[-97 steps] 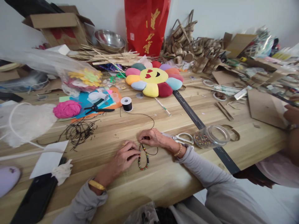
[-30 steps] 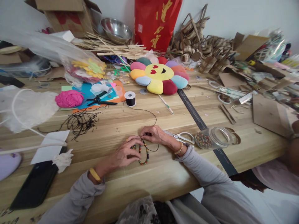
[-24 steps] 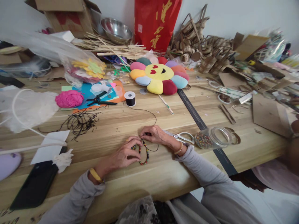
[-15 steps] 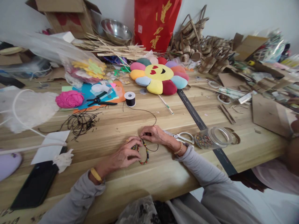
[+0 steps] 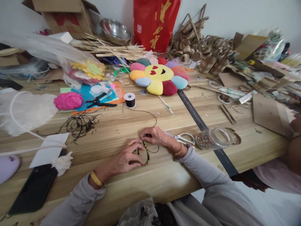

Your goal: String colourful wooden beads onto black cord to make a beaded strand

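Observation:
A loop of small coloured beads (image 5: 148, 158) on black cord lies on the wooden table between my hands. My left hand (image 5: 125, 158) is closed on the left side of the beaded loop. My right hand (image 5: 154, 136) pinches the black cord (image 5: 155, 151) just above the beads, its fingertips close to those of the left. From the spool of black cord (image 5: 130, 100), a thin line runs across the table to my right hand. Silver scissors (image 5: 185, 138) lie beside my right wrist, and a clear jar of beads (image 5: 207, 139) rests on its side farther right.
A flower cushion (image 5: 160, 75) lies behind the hands. Tangled black cord (image 5: 81, 124), pliers (image 5: 100, 102) and a phone (image 5: 31, 188) are at left. A black strip (image 5: 195, 111) crosses the table. Cardboard (image 5: 269, 116) and a person's arm (image 5: 295, 150) are at right.
The whole view has shifted slightly, so things appear a little farther left. The left fingers have moved slightly on the beads; both hands keep their hold.

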Motion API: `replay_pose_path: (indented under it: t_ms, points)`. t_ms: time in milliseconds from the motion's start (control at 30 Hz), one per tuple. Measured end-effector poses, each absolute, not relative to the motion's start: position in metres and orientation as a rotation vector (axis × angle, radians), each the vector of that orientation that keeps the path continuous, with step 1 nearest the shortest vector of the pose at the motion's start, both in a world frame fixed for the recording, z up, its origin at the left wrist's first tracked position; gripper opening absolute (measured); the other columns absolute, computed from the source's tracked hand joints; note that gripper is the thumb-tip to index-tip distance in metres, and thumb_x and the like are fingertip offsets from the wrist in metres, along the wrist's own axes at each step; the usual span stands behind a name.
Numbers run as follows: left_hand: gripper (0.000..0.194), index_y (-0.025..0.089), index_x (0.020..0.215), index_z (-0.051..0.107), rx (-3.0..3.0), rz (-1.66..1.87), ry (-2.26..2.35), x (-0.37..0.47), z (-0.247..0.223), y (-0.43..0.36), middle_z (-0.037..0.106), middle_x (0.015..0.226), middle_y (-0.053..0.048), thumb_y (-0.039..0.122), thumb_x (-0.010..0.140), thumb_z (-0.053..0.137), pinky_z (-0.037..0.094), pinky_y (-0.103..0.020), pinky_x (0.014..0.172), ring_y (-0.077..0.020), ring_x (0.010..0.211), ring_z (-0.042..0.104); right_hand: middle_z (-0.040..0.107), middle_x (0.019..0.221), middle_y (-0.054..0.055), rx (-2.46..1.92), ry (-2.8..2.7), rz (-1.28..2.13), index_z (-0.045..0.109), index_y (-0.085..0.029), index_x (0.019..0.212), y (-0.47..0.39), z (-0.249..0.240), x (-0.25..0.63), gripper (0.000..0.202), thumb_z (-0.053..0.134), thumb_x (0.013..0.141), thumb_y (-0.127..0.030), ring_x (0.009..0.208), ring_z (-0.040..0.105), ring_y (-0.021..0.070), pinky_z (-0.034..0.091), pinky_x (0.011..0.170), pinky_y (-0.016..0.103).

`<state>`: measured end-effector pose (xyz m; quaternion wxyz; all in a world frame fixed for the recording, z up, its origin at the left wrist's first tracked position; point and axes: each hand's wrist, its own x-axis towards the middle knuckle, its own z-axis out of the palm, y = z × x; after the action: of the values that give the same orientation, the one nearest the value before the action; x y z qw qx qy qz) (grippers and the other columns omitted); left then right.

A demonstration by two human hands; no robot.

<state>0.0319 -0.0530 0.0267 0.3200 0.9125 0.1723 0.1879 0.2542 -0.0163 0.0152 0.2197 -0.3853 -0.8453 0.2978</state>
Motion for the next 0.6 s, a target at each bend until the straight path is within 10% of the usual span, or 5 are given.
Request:
replay_pose_path:
  t_ms: [600]
  points:
    - [0.007, 0.019, 0.079, 0.067, 2.466, 0.4, 0.505, 0.039, 0.033, -0.065, 0.058, 0.105, -0.008, 0.015, 0.084, 0.064, 0.041, -0.042, 0.102, -0.0272, 0.124, 0.041, 0.069, 0.085, 0.002, -1.028, -2.35, 0.81, 0.067, -0.015, 0.086, -0.014, 0.01, 0.255, 0.007, 0.061, 0.087, -0.015, 0.072, 0.059, 0.0107, 0.039, 0.064, 0.018]
